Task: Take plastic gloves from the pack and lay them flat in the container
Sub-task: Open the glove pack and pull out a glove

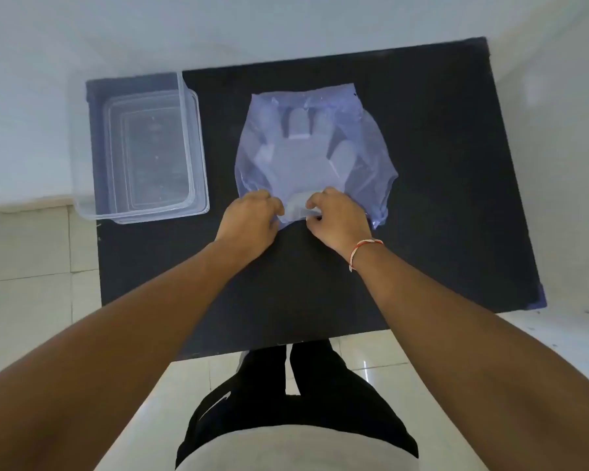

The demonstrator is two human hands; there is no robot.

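A bluish see-through plastic pack (364, 141) lies flat in the middle of the black table (439, 205). Pale folded gloves (303, 161) show through it, fingers pointing away from me. My left hand (249, 220) pinches the pack's near edge on the left. My right hand (337, 220) pinches the same edge on the right, with a whitish bit of plastic between the two hands. A clear rectangular container (194, 154) stands at the table's left end, with nothing in it that I can see.
The container overhangs the table's left edge slightly. White floor tiles (31, 283) surround the table, and a pale wall lies beyond the far edge. My legs in black shorts stand at the near edge. A red-and-white thread is tied on my right wrist.
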